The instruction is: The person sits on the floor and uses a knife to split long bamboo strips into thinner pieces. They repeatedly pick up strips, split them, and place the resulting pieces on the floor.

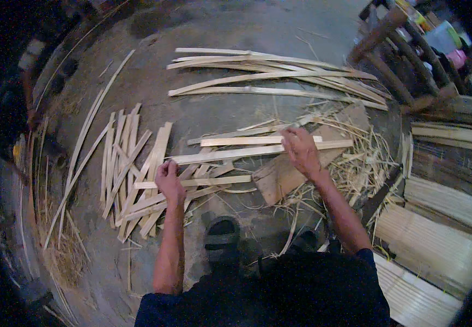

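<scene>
I crouch over the concrete floor (214, 109) with my left hand (168, 181) resting on the near end of a long split bamboo strip (230, 153), my fingers curled down over it, though I cannot tell whether they truly pinch it or only press; my right hand (300, 148) lies knuckles-up on the far part of the same strip, fingers together and folded over its edge. The strip lies flat, just beyond the wooden block (285, 171) and partly across it. I judge it light, stiff along its length yet springy, with sharp splintery edges, so it is best taken by the flat faces near each end. A second strip (247, 141) lies just behind it, touching my right hand. To the left of the block a fanned heap of short slats (129, 163) holds more than a dozen; far beyond the block a loose bundle of long strips (279, 73) counts perhaps eight or ten. My two sandals (222, 240) sit nearer than the block
</scene>
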The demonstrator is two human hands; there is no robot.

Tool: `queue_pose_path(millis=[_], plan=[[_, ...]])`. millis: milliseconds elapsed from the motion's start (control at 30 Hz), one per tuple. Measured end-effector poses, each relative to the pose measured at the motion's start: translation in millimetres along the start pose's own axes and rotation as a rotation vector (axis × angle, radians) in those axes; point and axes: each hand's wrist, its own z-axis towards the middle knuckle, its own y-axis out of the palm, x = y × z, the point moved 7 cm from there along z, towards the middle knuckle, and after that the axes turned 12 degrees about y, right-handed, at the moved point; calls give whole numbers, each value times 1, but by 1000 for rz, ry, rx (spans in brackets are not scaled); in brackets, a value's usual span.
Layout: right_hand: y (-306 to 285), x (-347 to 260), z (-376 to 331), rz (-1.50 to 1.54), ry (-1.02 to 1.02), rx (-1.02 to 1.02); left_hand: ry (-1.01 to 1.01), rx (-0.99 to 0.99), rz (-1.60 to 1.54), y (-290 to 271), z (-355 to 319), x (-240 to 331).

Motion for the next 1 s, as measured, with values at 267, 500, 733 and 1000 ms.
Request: queue_pose_path(millis=[267, 500, 733, 1000], plan=[[-22, 96, -4, 23, 306, -404, 18, -49, 20, 8, -5, 17], [-10, 93, 2, -25, 327, -578, 36, -57, -54, 4, -2, 3], [-8, 93, -9, -104, 273, -600, -32, -37, -52, 2, -2, -7], [-40, 74, -8, -169, 336, -563, 0, -141, 2, -1, -13, -5]])
